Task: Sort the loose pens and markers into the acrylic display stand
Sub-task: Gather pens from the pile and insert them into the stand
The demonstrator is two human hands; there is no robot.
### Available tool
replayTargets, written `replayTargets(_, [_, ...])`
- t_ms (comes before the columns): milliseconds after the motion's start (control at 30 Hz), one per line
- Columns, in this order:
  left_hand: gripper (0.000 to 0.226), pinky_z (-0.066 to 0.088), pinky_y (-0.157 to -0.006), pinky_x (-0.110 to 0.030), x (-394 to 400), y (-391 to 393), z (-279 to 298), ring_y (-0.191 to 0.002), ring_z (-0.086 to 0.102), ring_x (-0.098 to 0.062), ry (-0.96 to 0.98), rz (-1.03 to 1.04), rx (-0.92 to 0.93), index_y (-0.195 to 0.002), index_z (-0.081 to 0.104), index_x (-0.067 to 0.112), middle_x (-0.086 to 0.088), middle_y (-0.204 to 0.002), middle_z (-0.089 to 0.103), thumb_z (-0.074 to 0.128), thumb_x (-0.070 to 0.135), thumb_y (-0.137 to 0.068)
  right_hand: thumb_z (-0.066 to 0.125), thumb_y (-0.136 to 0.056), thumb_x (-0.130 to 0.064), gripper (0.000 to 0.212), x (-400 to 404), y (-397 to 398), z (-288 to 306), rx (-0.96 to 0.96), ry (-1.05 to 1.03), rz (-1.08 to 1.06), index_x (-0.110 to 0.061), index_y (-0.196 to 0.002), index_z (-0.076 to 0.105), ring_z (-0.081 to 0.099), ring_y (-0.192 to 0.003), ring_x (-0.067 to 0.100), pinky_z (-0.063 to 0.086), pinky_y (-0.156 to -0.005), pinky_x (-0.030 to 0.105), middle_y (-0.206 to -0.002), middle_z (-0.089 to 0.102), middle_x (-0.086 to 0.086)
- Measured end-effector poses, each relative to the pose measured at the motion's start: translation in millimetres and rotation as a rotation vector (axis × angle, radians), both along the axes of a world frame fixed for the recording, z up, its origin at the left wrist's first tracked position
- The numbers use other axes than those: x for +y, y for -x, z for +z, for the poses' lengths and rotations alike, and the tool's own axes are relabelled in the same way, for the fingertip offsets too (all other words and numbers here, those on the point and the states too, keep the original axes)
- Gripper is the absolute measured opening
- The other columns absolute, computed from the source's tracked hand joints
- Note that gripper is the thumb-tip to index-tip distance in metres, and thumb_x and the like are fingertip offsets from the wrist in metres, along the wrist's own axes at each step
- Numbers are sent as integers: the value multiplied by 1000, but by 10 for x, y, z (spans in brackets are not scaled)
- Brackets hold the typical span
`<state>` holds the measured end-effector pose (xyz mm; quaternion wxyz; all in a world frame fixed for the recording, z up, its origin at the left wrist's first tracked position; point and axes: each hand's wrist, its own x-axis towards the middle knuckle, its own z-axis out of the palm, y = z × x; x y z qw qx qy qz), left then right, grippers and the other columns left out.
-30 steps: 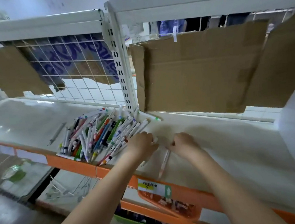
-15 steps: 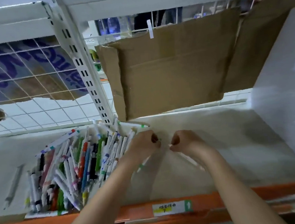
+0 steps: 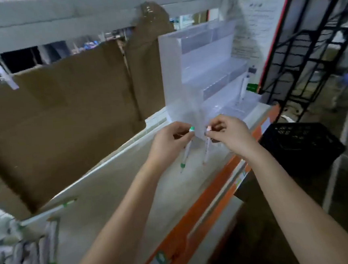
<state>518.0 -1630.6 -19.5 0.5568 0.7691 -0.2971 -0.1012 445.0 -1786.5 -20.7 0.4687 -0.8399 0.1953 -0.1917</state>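
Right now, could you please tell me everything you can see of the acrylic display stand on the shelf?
The acrylic display stand is clear to frosted plastic and stands upright at the right end of the white shelf, near its orange front edge. It has tall side walls and stepped tiers of trough-like compartments rising toward the back. Most look empty; one white pen leans upright in a lower right compartment. Neither hand touches it; both hold pens just in front of it.

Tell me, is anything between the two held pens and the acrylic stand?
Nothing visible. The left hand holds a green-capped pen, the right hand a pink-capped pen, just before the acrylic stand.
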Motion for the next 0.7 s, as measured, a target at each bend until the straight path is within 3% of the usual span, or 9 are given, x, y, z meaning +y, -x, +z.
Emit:
replayTargets(100, [8,54,-79,-31,-551,85,117,-75,63,-8,65,-100,21,-88,66,17,1,-83,69,66,9,-85,70,-81,-9,9,-495,214,92,-41,-5,-97,-10,-88,63,65,-77,27,56,-77,38,-82,65,14])
replayTargets(167, [8,53,-81,-34,-919,124,150,-73,61,-10,95,-139,27,-92,65,10,-2,-82,67,65,7,-85,69,-83,-12,8,-823,333,118,-65,6,-135,-14,-86,62,64,-74,23,57,-73,34,-79,63,8])
replayTargets(333, [13,54,-86,-46,-1816,118,117,-79,66,-18,154,-132,40,-82,63,22,1,-82,68,68,9,-83,68,-83,-15,16,-1634,471,87,-120,104,-249,-27,-81,58,63,-73,19,54,-74,37,-74,60,-6])
replayTargets(500, [16,53,-86,-47,-2527,23,78,-81,65,-17,179,-26,2,-80,61,28,5,-82,67,68,14,-84,65,-86,-16,11,-2274,388,-27,-179,163,-262,-25,-87,58,53,-65,-9,38,-61,5,-73,54,-21])
replayTargets(600, [19,53,-87,-48,-2826,-103,55,-78,62,-14,186,49,-30,-80,59,31,6,-80,66,68,15,-84,65,-86,-16,7,-2608,219,-45,-231,138,-237,-20,-92,62,53,-69,-9,39,-64,6,-77,57,-17])
replayTargets(700, [14,55,-81,-37,-3035,-274,45,-75,62,-10,155,120,-93,-83,59,26,9,-78,65,67,15,-84,65,-86,-16,10,-2871,-46,-11,-275,145,-192,-16,-96,64,53,-72,-8,41,-65,6,-77,56,-19])
